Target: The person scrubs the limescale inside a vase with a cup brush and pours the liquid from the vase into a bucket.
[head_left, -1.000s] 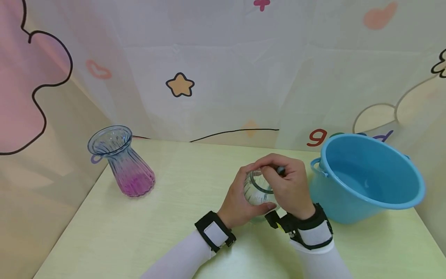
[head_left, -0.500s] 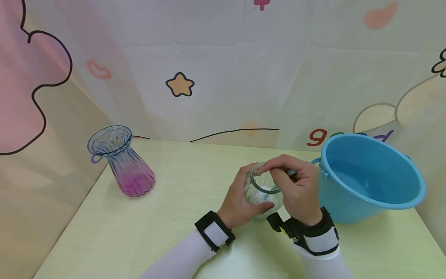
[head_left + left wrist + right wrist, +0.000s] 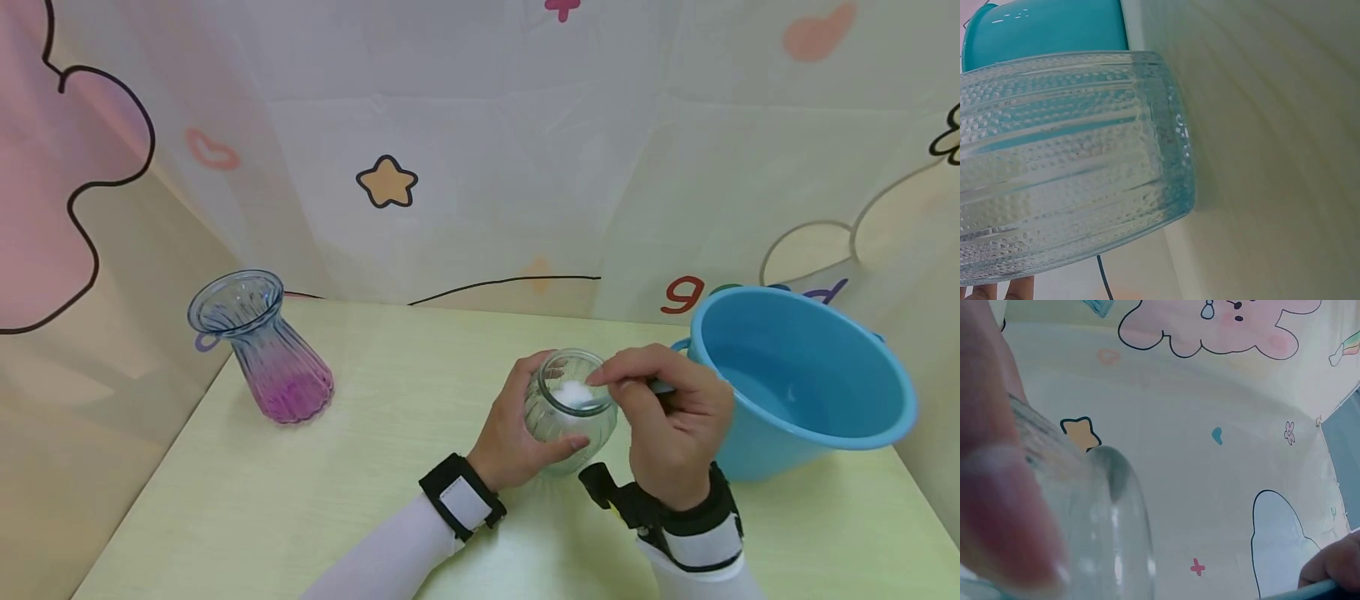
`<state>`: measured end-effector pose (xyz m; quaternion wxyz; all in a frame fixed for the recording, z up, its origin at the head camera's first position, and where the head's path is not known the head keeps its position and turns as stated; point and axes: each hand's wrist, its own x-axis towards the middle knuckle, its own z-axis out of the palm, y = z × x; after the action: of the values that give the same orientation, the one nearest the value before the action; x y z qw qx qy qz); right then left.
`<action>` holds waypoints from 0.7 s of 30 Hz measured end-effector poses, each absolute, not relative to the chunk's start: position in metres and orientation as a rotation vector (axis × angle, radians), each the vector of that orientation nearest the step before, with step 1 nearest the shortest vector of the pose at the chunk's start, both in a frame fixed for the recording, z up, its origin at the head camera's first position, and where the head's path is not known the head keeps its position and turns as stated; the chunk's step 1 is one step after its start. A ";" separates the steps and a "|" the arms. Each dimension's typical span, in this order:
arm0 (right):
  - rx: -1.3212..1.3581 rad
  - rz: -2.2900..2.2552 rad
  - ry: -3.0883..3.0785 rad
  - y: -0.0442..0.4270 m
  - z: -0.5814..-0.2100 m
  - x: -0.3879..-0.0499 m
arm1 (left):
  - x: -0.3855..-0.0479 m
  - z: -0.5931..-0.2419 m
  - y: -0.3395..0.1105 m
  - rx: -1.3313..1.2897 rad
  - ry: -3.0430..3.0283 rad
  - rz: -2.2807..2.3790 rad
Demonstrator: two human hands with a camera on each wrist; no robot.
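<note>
head: left hand (image 3: pixel 517 437) curled wide round glass jar (image 3: pixel 558 423), thumb near side; right hand (image 3: pixel 678 425) pinches thin tool (image 3: pixel 662 386) right of jar mouth | left wrist: jar left, fingertips (image 3: pixel 1021 287) beyond | right wrist: jar left, pinched tool right

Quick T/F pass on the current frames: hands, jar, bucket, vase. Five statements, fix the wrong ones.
1. The left hand grips the glass jar. True.
2. The right hand is empty. False: it pinches a thin utensil, type unclear.
3. White material shows inside the glass jar. True.
4. The blue bucket is left of the glass jar. False: it is to the right.
5. The vase is bluish above, pink below. True.
</note>
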<state>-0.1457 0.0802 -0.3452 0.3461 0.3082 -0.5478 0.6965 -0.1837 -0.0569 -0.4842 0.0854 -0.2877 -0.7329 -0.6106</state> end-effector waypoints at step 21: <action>0.588 1.648 -2.072 0.080 -0.349 -0.159 | -0.185 -0.485 -0.057 -0.865 -2.177 -1.830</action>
<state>-0.1592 0.0798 -0.3494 0.2130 0.2120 -0.7464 0.5938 -0.1846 -0.0570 -0.4852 0.0843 -0.2900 -0.7298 -0.6133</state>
